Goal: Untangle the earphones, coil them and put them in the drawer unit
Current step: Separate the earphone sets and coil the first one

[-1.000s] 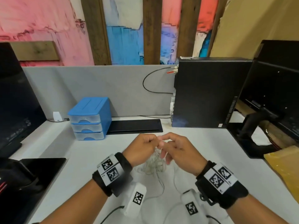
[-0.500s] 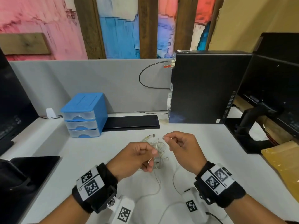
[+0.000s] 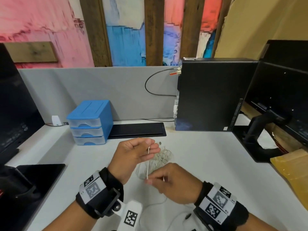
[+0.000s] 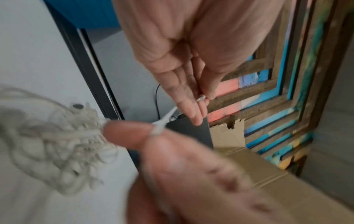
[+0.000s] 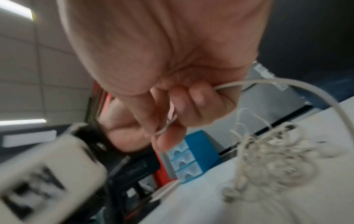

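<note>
While a short stretch of white cord (image 3: pixel 147 164) was pinched taut between left hand (image 3: pixel 133 153) and right hand (image 3: pixel 168 182), tangled earphones (image 3: pixel 160 158) lay on the white surface (image 3: pixel 208 157), blue drawer unit (image 3: pixel 90 122) well apart, drawers closed.

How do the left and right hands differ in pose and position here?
The left hand is raised, farther from the person, nearer the drawer unit; the right hand sits lower and closer. The left pinches the cord's upper end, the right its lower end. Both pinch one taut stretch beside the tangle.
</note>
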A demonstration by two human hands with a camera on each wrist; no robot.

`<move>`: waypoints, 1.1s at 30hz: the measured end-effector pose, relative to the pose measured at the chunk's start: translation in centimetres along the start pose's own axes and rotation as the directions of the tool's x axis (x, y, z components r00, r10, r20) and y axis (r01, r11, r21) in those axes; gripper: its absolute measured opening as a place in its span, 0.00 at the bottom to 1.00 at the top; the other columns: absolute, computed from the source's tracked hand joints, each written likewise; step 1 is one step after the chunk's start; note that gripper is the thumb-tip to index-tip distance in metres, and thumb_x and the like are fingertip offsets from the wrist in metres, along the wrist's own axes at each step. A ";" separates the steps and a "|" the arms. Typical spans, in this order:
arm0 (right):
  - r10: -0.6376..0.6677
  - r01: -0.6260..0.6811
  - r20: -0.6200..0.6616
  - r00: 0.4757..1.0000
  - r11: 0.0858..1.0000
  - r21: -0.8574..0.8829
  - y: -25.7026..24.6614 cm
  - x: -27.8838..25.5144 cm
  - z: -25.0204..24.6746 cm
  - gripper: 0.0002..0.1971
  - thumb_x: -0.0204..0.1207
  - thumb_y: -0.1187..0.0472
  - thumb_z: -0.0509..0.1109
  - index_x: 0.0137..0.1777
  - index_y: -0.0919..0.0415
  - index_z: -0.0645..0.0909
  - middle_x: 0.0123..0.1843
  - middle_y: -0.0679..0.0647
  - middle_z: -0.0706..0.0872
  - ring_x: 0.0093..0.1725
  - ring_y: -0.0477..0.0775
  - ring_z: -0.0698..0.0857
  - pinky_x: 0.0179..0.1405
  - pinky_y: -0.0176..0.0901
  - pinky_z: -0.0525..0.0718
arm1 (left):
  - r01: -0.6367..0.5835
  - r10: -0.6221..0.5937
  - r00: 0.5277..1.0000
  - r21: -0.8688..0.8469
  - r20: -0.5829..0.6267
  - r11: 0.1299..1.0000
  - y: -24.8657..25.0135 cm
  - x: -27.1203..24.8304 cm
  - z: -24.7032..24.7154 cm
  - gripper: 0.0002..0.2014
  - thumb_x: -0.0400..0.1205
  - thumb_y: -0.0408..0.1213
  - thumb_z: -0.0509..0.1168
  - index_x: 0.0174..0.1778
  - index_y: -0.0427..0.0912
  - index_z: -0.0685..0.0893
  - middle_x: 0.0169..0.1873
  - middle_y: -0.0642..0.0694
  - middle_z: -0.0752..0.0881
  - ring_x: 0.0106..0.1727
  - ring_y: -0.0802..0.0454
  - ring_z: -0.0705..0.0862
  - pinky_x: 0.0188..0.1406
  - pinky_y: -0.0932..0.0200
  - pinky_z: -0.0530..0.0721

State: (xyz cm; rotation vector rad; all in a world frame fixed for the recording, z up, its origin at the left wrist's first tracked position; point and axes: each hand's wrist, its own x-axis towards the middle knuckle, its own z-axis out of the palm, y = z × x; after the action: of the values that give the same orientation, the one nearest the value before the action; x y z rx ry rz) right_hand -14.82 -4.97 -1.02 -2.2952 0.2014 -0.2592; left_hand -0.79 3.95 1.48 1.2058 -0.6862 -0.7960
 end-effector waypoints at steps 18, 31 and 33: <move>-0.014 0.098 -0.504 0.864 0.985 0.140 1.6 0.6 -5.3 0.07 0.81 0.63 0.70 0.47 0.57 0.90 0.40 0.41 0.91 0.40 0.42 0.86 0.44 0.32 0.81 | 0.107 -0.085 0.951 -0.059 0.297 0.992 0.6 -1.4 1.2 0.14 0.78 0.36 0.63 0.52 0.32 0.89 0.37 0.42 0.89 0.36 0.50 0.88 0.45 0.60 0.87; -0.031 0.036 0.024 0.999 0.971 -0.238 -0.9 -0.9 -1.6 0.14 0.85 0.55 0.61 0.38 0.55 0.80 0.34 0.48 0.86 0.35 0.46 0.82 0.45 0.47 0.83 | -0.104 0.101 0.990 0.025 0.101 0.994 0.9 -0.5 0.3 0.09 0.81 0.32 0.65 0.54 0.37 0.87 0.48 0.38 0.93 0.55 0.44 0.91 0.54 0.57 0.88; -0.059 0.064 0.036 0.998 0.988 -0.140 -3.3 -1.5 -2.7 0.14 0.86 0.59 0.60 0.38 0.50 0.78 0.34 0.46 0.86 0.33 0.43 0.81 0.42 0.38 0.81 | -0.218 0.204 0.976 0.240 0.082 0.946 0.3 -0.2 -0.3 0.09 0.84 0.29 0.64 0.54 0.39 0.88 0.46 0.42 0.93 0.53 0.47 0.92 0.54 0.58 0.87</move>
State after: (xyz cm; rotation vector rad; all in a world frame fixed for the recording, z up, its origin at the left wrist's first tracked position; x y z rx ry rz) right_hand -16.75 -4.30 3.04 -2.4467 0.1368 -0.2469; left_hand -0.58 4.32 1.71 1.3112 -0.9667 -0.5779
